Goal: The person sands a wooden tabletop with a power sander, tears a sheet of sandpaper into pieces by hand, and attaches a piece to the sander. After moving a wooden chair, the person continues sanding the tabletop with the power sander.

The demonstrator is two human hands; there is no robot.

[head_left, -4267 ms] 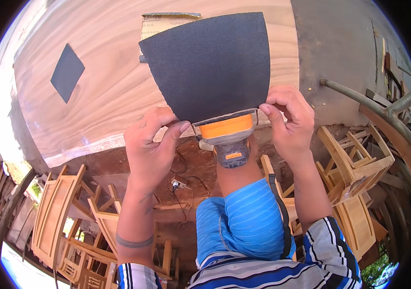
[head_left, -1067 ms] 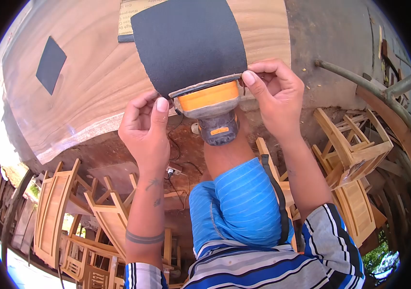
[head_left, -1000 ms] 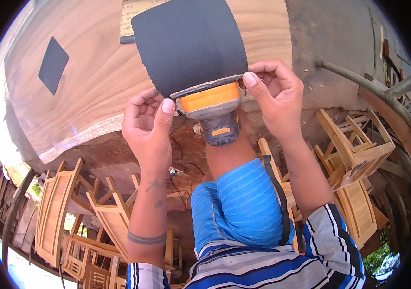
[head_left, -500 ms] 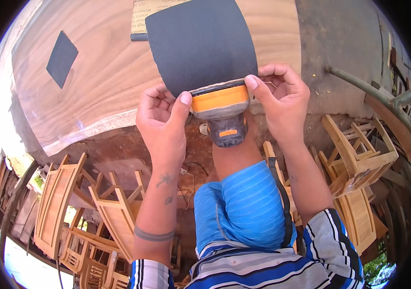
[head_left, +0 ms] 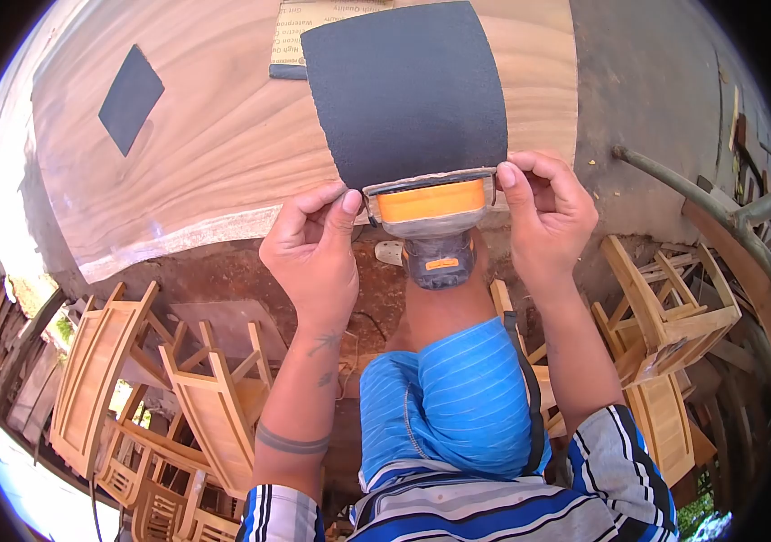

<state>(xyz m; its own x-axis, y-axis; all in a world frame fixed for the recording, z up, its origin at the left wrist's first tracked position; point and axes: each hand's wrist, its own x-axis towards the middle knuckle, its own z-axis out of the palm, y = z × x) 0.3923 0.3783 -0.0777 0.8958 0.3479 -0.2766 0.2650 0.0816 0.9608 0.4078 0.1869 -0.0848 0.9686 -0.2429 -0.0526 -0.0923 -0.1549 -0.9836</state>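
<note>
Pinching the black sandpaper sheet (head_left: 408,95) by its near corners, the left hand (head_left: 318,248) and right hand (head_left: 552,212) hold it against the orange sander (head_left: 433,201). It looks light, gritty and springy, likely to crease; opposite edges offer the best hold.

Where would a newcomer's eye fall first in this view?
Most likely the big dark sheet in the upper middle, with the left hand and right hand at its near corners. Next, the orange-banded sander at the sheet's near edge, then the bright blue shorts below it. A dark diamond-shaped piece also stands out on the wooden board at left.
</note>
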